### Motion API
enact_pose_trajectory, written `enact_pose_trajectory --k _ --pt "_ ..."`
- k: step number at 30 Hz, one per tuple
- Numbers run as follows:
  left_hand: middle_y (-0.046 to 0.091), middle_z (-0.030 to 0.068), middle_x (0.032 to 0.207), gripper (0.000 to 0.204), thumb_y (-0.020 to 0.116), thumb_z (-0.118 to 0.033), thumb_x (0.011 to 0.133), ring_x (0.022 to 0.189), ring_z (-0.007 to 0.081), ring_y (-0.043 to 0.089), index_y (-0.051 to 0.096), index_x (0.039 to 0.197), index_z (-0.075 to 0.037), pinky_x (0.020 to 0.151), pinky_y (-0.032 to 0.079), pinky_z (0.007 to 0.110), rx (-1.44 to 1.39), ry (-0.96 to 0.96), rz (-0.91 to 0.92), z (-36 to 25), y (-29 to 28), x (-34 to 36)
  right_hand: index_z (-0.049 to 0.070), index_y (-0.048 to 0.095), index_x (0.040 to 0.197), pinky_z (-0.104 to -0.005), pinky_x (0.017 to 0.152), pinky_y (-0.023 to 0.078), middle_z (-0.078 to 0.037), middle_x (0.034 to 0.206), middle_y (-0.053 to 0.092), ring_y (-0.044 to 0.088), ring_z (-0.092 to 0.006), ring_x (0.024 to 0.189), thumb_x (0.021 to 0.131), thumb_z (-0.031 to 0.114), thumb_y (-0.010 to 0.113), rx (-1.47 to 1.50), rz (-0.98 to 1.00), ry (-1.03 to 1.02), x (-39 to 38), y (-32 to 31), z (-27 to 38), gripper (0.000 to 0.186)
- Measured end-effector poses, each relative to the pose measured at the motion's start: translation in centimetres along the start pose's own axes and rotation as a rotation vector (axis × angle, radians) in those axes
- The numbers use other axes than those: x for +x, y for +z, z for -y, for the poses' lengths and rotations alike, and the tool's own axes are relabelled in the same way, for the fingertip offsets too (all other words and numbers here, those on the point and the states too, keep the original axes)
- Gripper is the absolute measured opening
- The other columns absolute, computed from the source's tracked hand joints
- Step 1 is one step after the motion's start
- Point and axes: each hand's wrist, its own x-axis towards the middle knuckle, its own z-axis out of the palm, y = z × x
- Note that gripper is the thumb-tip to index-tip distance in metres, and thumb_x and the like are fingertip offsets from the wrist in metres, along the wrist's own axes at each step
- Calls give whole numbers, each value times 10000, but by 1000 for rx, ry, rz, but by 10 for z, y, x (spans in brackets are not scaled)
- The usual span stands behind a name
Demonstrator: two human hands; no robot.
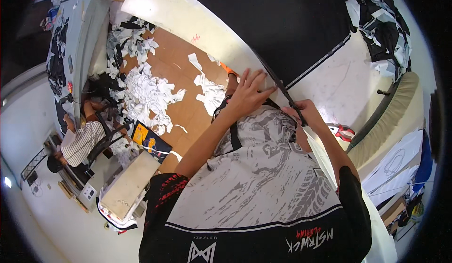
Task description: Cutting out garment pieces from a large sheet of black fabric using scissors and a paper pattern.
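The white table (pixel 336 81) was the largest thing, and the black cloth (pixel 278 23) lay upon it. The left hand (pixel 249 93) had its fingers spread at the table's edge, beside the dark strip (pixel 286 92). The right hand (pixel 308 113) was pinching this strip's lower end, below the cloth's corner. For good work, probably the strip needed to be kept straight, with gentle tension. A red-handled tool (pixel 345 133) lay to the right.

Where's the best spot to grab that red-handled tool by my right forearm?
Probably both red handles, coming from your right: they lie splayed on the table, pointing away from your right forearm, while the tool's other end points toward it.
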Motion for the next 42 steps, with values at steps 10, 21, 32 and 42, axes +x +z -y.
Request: enact_pose_trajectory --k 10,21,32,42 --pt "507 186 1477 509 821 -190 815 1451 395 458 737 1315 -224 1224 308 645 7 29 8 -6 -6 2 102 649 707 -247 495 397 43 572 541 514 -66 492 903 429 874 58 79 -25 19 -3 14 443" --pt "508 192 1484 490 863 -366 776 1465 392 429 769 1226 -196 1254 260 641 -12 31 55 -16 -12 13 87 699 725 -251 457 385 11 579 574 538 -91 474 808 515 926 106 62 -54 40 -1 13 492" --pt "536 197 1444 530 815 -522 832 1454 388 437 787 1204 -145 1247 262 649 -51 -4 194 -21 -19 24 57 720 752 -250 463 388 14 606 598 545 -81 488 827 457 921 147 131 -39 55 -2 39 454" --pt "585 150 1355 380 832 -343 864 1378 381 503 762 1176 -137 1182 371 574 -335 -11 274 5 -49 32 79 691 724 -251 456 382 12 587 585 531 -76 466 824 464 928 145 88 -75 69 5 60 463"
